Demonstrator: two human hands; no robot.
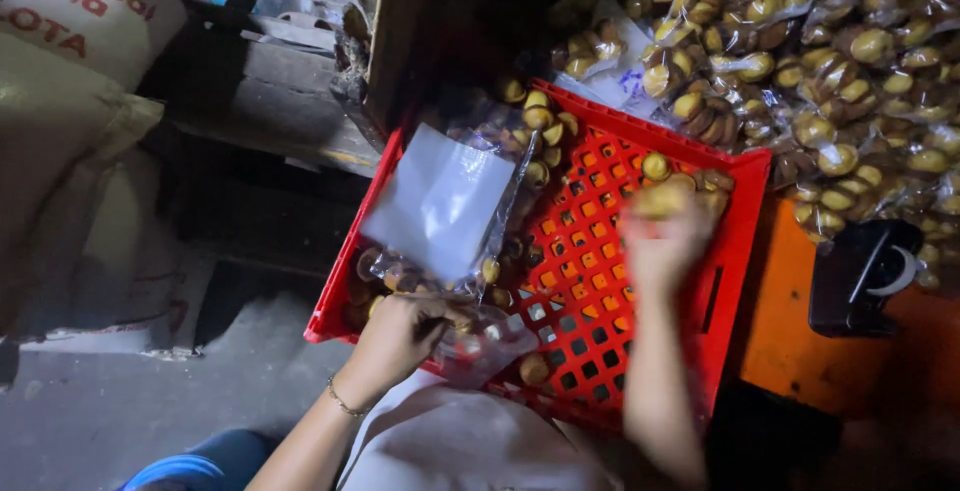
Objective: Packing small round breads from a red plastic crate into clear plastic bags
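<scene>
A red plastic crate point(735, 251) with a lattice floor stands in front of me, holding loose small round yellow-brown biscuits point(656, 165) and some clear bags. My left hand point(400, 331), with a thin bracelet at the wrist, grips a clear plastic bag point(445, 206) at the crate's near-left side; the bag stands open and has a few biscuits at its bottom. My right hand point(665, 236) is blurred over the crate's right half, closed around a handful of biscuits.
A big heap of clear bags filled with biscuits point(830, 61) rises behind and right of the crate. Large sacks point(70, 101) lie at the left. An orange surface with a black device point(860, 276) is at the right. Grey floor shows below left.
</scene>
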